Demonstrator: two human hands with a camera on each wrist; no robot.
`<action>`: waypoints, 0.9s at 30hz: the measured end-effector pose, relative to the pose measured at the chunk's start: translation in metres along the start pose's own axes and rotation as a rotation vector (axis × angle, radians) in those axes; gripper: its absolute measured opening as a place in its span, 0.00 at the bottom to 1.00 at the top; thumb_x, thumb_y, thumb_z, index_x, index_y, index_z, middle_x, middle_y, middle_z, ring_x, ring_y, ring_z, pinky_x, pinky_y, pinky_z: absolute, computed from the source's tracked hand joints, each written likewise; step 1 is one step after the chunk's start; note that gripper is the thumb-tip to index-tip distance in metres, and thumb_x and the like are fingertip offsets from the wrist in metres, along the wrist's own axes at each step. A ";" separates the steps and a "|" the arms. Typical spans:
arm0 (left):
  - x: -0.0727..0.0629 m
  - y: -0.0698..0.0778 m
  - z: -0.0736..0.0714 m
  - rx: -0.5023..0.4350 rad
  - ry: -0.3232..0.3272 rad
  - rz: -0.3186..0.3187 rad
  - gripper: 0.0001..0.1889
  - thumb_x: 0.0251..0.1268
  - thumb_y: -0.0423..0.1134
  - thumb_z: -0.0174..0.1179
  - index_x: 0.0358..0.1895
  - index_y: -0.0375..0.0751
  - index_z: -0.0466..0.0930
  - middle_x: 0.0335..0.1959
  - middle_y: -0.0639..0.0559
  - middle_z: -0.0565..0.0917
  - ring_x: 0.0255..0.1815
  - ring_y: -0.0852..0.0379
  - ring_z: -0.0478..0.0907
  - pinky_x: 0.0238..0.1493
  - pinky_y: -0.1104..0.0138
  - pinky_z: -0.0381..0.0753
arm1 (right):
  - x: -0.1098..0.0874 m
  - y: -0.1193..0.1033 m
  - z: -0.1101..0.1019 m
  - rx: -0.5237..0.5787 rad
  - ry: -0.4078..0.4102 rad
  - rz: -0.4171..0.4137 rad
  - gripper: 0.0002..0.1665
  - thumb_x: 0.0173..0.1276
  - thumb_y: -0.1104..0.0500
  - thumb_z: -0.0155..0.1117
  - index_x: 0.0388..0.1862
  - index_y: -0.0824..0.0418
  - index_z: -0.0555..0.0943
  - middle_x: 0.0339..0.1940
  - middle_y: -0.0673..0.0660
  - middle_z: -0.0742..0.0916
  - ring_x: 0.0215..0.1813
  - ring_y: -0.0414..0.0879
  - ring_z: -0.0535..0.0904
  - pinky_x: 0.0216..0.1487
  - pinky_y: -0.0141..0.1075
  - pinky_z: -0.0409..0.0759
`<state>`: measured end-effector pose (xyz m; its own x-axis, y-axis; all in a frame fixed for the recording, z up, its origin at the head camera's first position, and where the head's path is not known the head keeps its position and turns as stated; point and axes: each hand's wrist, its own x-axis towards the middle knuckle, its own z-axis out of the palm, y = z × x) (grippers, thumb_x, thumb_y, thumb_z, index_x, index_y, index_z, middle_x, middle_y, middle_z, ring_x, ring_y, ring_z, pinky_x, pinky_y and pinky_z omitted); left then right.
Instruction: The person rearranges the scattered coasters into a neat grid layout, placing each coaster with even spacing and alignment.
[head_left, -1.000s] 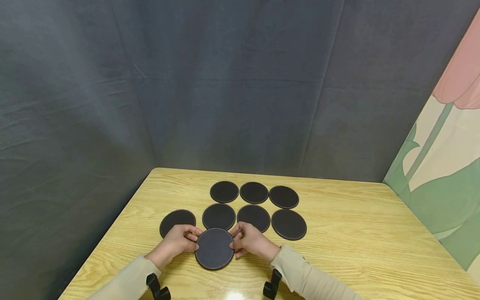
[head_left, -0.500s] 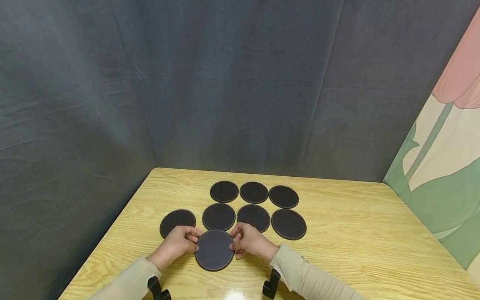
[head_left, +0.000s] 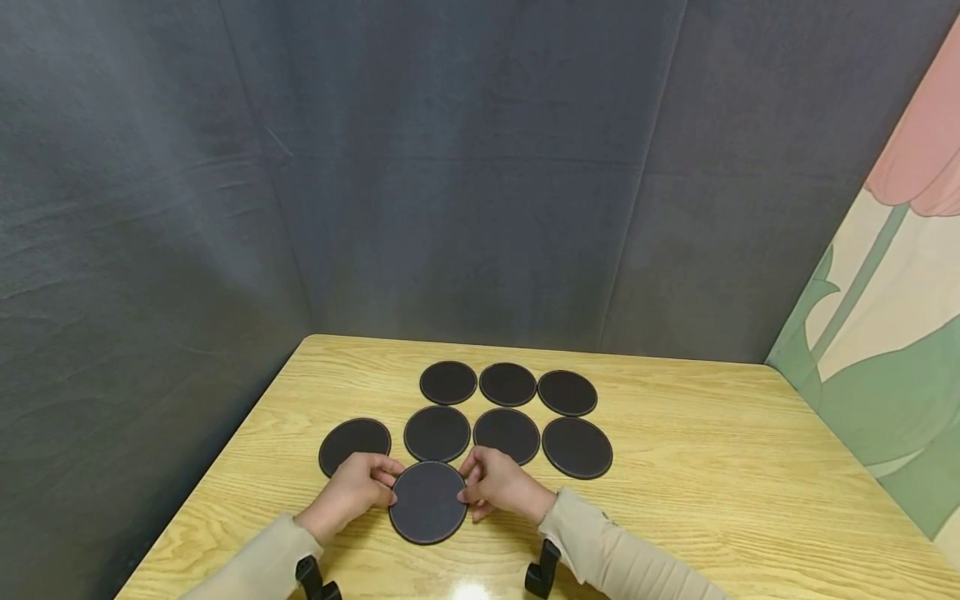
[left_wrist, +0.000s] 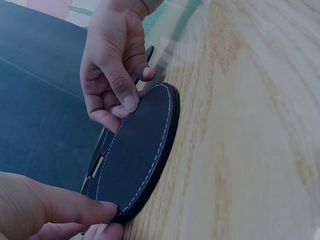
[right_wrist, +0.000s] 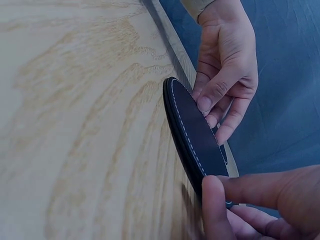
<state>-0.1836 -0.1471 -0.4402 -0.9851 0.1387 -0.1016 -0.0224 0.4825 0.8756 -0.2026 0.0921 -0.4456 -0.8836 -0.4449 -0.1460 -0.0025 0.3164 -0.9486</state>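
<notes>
Between both hands is a round black coaster [head_left: 428, 502] with pale stitching round its rim. My left hand [head_left: 351, 492] pinches its left edge and my right hand [head_left: 506, 483] pinches the right edge, thumbs on top. In the left wrist view the coaster [left_wrist: 137, 150] is tilted, and its thick edge looks layered; whether it is more than one piece I cannot tell. The right wrist view shows the same coaster [right_wrist: 195, 130] from the other side, close above the wood. Partly covered by my left hand is another coaster [head_left: 355, 446].
Three matching coasters, with one in the middle [head_left: 507, 384], form a back row on the wooden table [head_left: 712, 467]. In front of them lie three more, the right one [head_left: 577, 447] slightly apart. A dark curtain [head_left: 465, 183] hangs behind; a flower-patterned panel [head_left: 892, 333] stands at right.
The held coaster has shifted very slightly toward me, and both hands keep their pinch on it. The other coasters lie as before.
</notes>
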 end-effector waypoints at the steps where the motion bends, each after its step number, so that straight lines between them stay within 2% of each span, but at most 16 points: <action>1: 0.000 0.000 0.000 0.003 0.001 0.001 0.21 0.38 0.17 0.64 0.43 0.27 0.82 0.30 0.44 0.81 0.30 0.56 0.75 0.28 0.69 0.78 | 0.000 0.000 0.000 0.001 0.000 -0.002 0.17 0.53 0.77 0.67 0.40 0.72 0.73 0.23 0.54 0.75 0.17 0.41 0.76 0.23 0.37 0.84; 10: 0.000 0.001 0.003 0.041 0.031 -0.022 0.19 0.38 0.16 0.65 0.41 0.29 0.84 0.29 0.46 0.81 0.30 0.56 0.75 0.28 0.69 0.77 | -0.001 -0.002 0.000 0.018 -0.004 0.004 0.16 0.53 0.78 0.67 0.40 0.73 0.74 0.23 0.54 0.75 0.19 0.42 0.78 0.26 0.38 0.85; 27: -0.001 0.001 0.003 0.061 0.020 -0.021 0.18 0.38 0.17 0.65 0.39 0.30 0.84 0.28 0.47 0.80 0.30 0.56 0.75 0.28 0.70 0.77 | 0.002 0.000 0.005 -0.004 0.008 0.013 0.16 0.52 0.79 0.67 0.38 0.73 0.74 0.24 0.54 0.75 0.20 0.41 0.77 0.28 0.38 0.86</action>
<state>-0.1826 -0.1447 -0.4406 -0.9878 0.1107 -0.1095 -0.0332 0.5372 0.8428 -0.2021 0.0872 -0.4469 -0.8873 -0.4340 -0.1561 0.0070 0.3258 -0.9454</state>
